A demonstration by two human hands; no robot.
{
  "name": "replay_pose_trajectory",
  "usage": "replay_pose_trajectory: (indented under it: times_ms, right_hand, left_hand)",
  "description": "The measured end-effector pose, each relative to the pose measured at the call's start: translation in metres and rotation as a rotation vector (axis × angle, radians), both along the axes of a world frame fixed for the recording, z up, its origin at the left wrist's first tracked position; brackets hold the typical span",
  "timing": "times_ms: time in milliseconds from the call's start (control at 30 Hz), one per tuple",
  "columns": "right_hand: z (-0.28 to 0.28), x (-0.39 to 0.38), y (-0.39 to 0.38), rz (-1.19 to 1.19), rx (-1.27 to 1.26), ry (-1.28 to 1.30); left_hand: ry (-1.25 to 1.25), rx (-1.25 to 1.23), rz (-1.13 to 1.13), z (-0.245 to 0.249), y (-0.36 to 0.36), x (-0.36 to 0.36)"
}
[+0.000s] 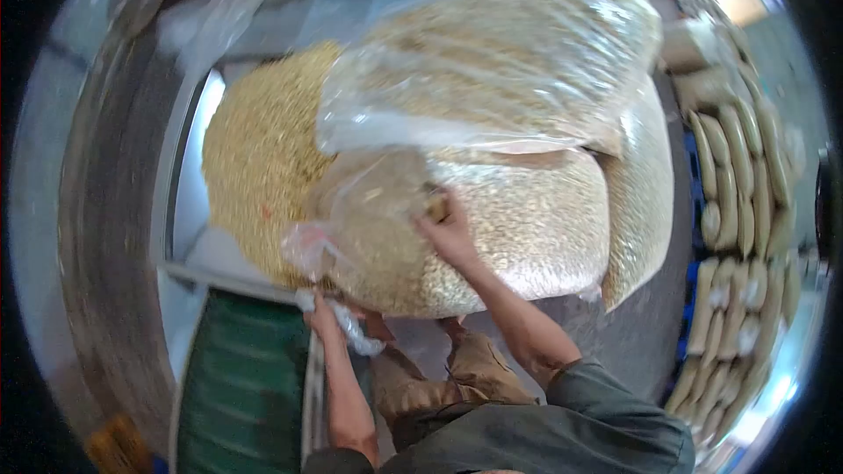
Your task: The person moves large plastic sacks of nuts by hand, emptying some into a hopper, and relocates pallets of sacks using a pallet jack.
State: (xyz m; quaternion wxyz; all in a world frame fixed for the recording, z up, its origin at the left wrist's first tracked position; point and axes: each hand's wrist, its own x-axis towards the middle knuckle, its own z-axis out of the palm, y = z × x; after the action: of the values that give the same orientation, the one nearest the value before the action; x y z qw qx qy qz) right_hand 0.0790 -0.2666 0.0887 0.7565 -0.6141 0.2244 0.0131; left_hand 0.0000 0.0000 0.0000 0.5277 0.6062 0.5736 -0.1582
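Observation:
My left hand is closed on a bunched end of clear plastic bag at the corner of a metal-framed tray. Fingers curled, my right hand is over the full sack in front of me; I cannot tell what the small yellowish-brown thing in it is. Just left of that hand, a thin clear plastic sheet lies over the grain. A heap of yellow grain-like pieces spreads across the light tray at left. The large clear sack of pale flakes lies on its side, touching the heap.
Another big clear sack lies across the back, and a third stands at right. Below the tray, a green ridged belt runs toward me. Stacked filled bags rest on blue pallets along the right.

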Motion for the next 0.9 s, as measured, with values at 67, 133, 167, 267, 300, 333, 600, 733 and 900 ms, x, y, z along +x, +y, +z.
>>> replay_pose_trajectory:
  times_ms: [67, 133, 167, 267, 300, 333, 600, 733, 900]
  right_hand:
    - [0.024, 0.005, 0.04, 0.084, -0.169, 0.152]
    - [0.074, -0.01, -0.006, 0.16, -0.241, 0.019]
    - [0.08, -0.023, -0.008, 0.183, -0.287, -0.011]
    - [0.123, -0.064, -0.045, 0.219, -0.311, 0.154]
    - [0.131, -0.082, -0.057, 0.202, -0.303, 0.131]
    - [0.138, -0.1, -0.072, 0.183, -0.21, 0.062]
    - [0.152, -0.243, -0.189, -0.1, -0.191, -0.185]
    - [0.147, -0.3, -0.212, -0.311, -0.164, -0.146]
    - [0.129, -0.346, -0.229, -0.892, -0.2, -0.129]
  left_hand:
    - [-0.134, 0.031, -0.085, -0.004, 0.01, 0.047]
    - [-0.461, -0.039, -0.261, 0.027, -0.047, 0.082]
    - [-0.596, 0.022, -0.324, 0.069, -0.074, 0.084]
    - [-0.715, -0.046, -0.446, 0.121, -0.142, 0.07]
    - [-0.716, -0.121, -0.527, 0.132, -0.165, 0.06]
    - [-0.716, -0.2, -0.616, 0.14, -0.186, 0.053]
    - [-0.484, -1.121, -0.528, 0.212, -0.368, -0.063]
    - [-0.302, -1.129, -0.842, 0.23, -0.419, -0.102]
    - [-0.251, -1.015, -1.649, 0.269, -0.424, -0.141]
